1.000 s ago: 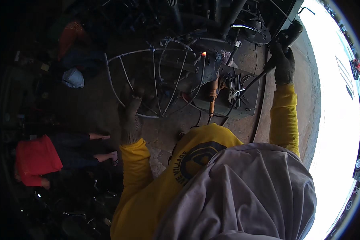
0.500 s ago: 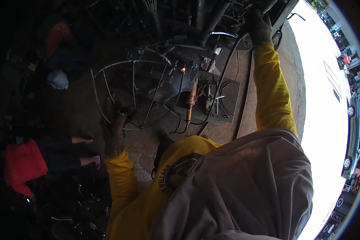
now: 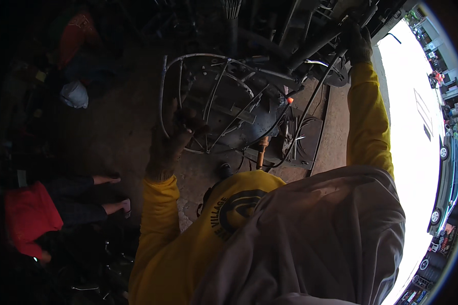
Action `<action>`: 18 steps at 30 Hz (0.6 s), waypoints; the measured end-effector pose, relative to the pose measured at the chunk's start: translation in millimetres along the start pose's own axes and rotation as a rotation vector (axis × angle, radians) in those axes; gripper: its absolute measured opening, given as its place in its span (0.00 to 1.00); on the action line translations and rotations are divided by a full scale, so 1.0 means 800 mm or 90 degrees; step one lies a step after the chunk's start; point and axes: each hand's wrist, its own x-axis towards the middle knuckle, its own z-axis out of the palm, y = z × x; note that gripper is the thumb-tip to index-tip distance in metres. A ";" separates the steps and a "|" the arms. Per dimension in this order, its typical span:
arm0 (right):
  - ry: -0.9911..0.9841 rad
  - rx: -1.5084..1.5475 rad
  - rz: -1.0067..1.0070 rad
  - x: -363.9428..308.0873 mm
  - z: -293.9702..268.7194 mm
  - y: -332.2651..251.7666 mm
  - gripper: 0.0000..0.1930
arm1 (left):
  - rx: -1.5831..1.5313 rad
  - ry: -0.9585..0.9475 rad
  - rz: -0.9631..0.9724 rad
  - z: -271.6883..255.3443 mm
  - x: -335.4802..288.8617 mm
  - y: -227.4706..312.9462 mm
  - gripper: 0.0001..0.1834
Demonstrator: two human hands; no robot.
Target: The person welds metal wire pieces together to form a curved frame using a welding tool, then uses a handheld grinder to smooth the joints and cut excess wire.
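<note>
A round metal frame (image 3: 216, 58) of bent rod with several crossbars hangs in front of me. My left hand (image 3: 170, 145), in a dark work glove, is closed around its left side. At the upper right my gloved right hand (image 3: 360, 44) grips a dark metal bar (image 3: 369, 15), though shadow hides part of the fingers. A thick dark pipe (image 3: 315, 47) slants just left of that hand. Near the frame's right side a small spot (image 3: 290, 100) glows orange-red. Below it lies an orange-handled welding electrode holder (image 3: 262, 151), partly covered by my shirt.
Beside the holder, a bundle of thin rods (image 3: 288, 134) rests on a dark plate (image 3: 310, 129). A black cable (image 3: 318, 91) curves across. One person in a red shirt (image 3: 33, 216) is at the lower left; another in orange-red (image 3: 79, 33) is at the upper left.
My left hand and the metal frame have shifted right and slightly up. My right hand has moved right and a little down. The thick pipe leans more to the right, and the glowing spot sits farther right.
</note>
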 end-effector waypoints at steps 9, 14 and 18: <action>0.013 -0.183 0.151 -0.069 0.033 -0.021 0.23 | -0.101 -0.025 -0.071 -0.032 0.033 0.003 0.41; 0.003 -0.202 0.154 -0.065 0.003 -0.005 0.23 | -0.151 -0.060 -0.111 -0.032 0.044 -0.006 0.39; -0.011 -0.307 0.043 -0.102 -0.014 0.018 0.27 | -0.186 -0.094 -0.117 -0.041 0.044 -0.023 0.40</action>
